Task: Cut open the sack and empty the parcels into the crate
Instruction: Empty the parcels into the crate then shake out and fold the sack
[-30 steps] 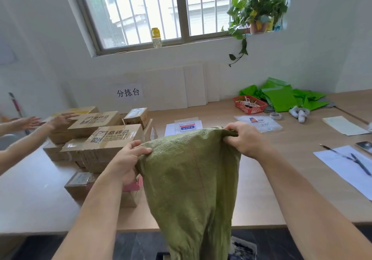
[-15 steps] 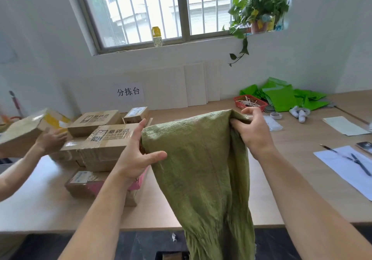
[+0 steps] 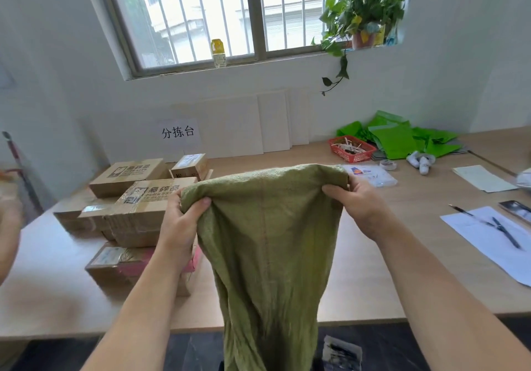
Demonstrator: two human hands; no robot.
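A limp green woven sack [image 3: 270,244] hangs in front of me over the table's near edge, held up by its top edge. My left hand [image 3: 179,221] grips the sack's left corner and my right hand [image 3: 355,198] grips its right corner. The sack's lower end runs out of view at the bottom. Cardboard parcels [image 3: 138,198] are stacked on the table to the left, just behind my left hand. One small parcel [image 3: 340,353] lies on the dark floor below the table edge. No crate is in view.
A wooden table [image 3: 373,270] spans the view. Another person's blurred hand [image 3: 8,227] is at the far left. On the right lie scissors [image 3: 505,231] and a pen on white paper, a red basket [image 3: 352,149] and green bags [image 3: 402,140].
Both hands have shifted their grip along the sack's top edge and spread it wider. The other person carried a parcel off to the left.
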